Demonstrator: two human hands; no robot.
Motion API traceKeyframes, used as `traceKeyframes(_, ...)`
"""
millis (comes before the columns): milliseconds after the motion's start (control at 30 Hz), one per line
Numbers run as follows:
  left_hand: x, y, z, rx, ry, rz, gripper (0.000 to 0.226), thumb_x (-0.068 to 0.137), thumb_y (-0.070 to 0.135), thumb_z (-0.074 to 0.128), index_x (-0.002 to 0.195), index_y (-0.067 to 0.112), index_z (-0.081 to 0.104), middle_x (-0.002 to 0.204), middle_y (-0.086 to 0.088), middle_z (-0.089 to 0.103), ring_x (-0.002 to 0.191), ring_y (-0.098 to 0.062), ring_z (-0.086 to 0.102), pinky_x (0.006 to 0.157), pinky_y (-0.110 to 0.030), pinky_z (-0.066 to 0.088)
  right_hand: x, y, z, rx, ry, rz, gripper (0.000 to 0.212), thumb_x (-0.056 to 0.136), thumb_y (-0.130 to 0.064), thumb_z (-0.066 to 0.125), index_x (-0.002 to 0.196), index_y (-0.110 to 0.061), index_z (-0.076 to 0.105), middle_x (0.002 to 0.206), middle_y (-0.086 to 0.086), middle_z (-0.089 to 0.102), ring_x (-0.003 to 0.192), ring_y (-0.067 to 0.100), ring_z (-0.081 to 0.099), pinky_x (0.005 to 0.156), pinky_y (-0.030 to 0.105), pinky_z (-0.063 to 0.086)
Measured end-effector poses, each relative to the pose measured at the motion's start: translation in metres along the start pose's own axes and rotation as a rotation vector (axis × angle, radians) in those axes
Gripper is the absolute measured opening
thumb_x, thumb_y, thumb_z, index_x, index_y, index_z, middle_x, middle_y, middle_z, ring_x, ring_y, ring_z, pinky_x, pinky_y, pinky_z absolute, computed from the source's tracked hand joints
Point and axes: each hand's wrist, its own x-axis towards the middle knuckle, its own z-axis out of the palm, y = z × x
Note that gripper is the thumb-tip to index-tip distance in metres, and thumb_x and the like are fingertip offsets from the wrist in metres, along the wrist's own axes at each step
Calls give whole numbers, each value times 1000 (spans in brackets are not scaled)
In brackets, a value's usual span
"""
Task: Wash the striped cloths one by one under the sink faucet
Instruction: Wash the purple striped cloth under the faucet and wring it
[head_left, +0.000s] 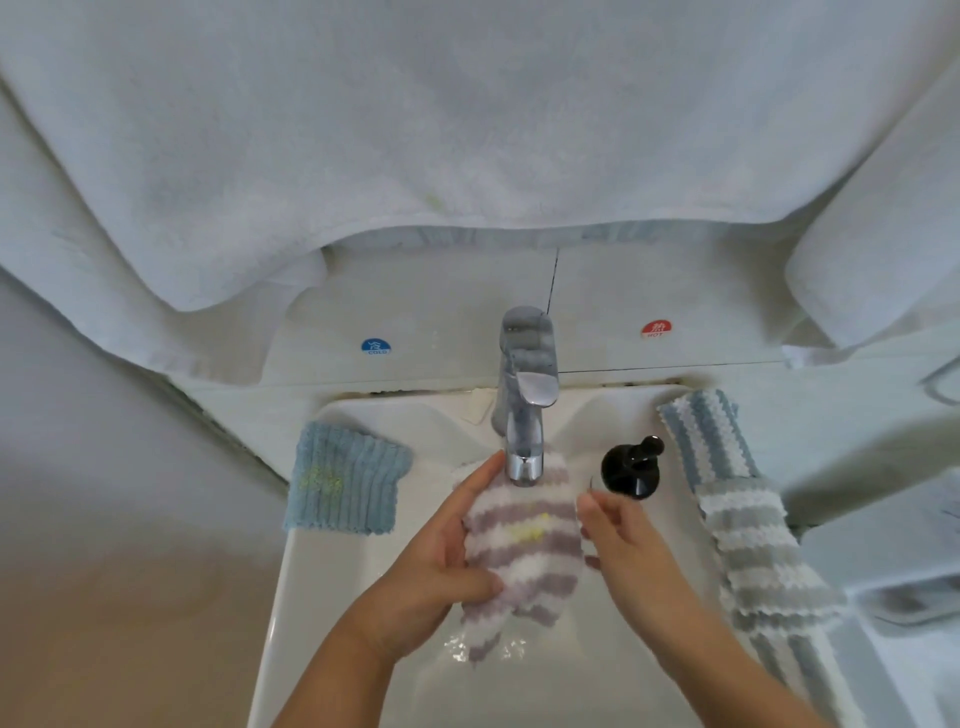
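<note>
A purple-and-white striped cloth (524, 545) with a yellow stain hangs over the white sink (322, 582), right under the chrome faucet (524, 410). My left hand (441, 551) grips its left side, thumb across the front. My right hand (618, 535) holds its right edge, fingers behind the fabric. Water splashes in the basin below the cloth's dripping tip. Along the sink's right rim lie a blue-and-white striped cloth (706, 441) and a grey-and-white striped cloth (758, 556). A plain blue ribbed cloth (345, 480) with a yellowish mark sits on the left rim.
A black soap pump (631, 467) stands just right of the faucet, close to my right fingers. A large white towel (415, 130) hangs above the sink back. Cold and hot stickers mark the back ledge. A soap dish (904, 603) sits far right.
</note>
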Motion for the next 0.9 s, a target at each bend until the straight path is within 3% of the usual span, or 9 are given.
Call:
traceKeyframes(67,3,-3,5,-20,-12,-7,89,76,-20,51,149,25,30,146,-11,49,132,-35,49,98,-42,49,5,7,3,229,-155,169,39,99,-46,43,109,-17,67,101,1,74,91,16,71,85,35,54)
traceKeyframes(133,6,-7,9,-41,9,-30,87,73,-20,51,147,24,34,141,-11,54,128,-33,53,93,-38,50,10,7,3,401,-227,189,37,100,-37,45,109,-10,69,101,11,74,94,26,71,86,42,55)
traceKeyframes(233,13,-12,17,-73,59,-52,87,63,-13,51,143,18,42,138,-16,56,126,-36,54,94,-40,50,13,8,0,529,-179,143,26,98,-22,50,111,-5,65,105,19,71,94,31,69,87,44,53)
traceKeyframes(333,21,-15,26,-106,121,-42,73,67,-8,57,136,17,51,130,-20,60,117,-36,59,91,-41,50,11,7,-3,562,-191,92,19,98,-17,50,108,-7,64,103,20,71,86,28,69,75,38,57)
traceKeyframes(467,27,-23,30,-144,111,-91,77,71,-15,59,136,26,52,132,-9,62,121,-31,59,89,-38,55,12,7,-9,587,-187,69,20,98,-15,50,110,-9,64,104,21,71,87,29,69,73,37,58)
traceKeyframes(533,31,-29,32,-91,98,-102,83,73,-21,56,138,28,50,137,-2,59,124,-26,58,89,-37,55,13,8,-13,559,-163,54,20,98,-14,51,110,-11,66,103,18,72,88,28,70,76,37,57)
traceKeyframes(633,38,-38,35,-27,89,-103,87,78,-31,48,142,27,45,142,1,55,129,-24,54,101,-43,50,13,9,-18,440,-82,10,17,97,-13,53,104,-12,69,97,12,74,84,21,72,69,27,57)
traceKeyframes(800,48,-44,36,-113,83,-102,85,74,-29,49,141,24,47,139,-6,58,125,-29,57,91,-39,55,25,20,-38,171,-14,60,18,97,-22,56,94,-18,73,92,10,74,83,24,71,74,36,56)
traceKeyframes(900,52,-38,39,-158,97,-85,85,67,-19,56,139,24,48,134,-7,61,121,-30,59,84,-36,56,33,16,-62,-43,-26,136,27,99,-28,52,93,-9,70,86,7,71,71,20,65,70,29,54)
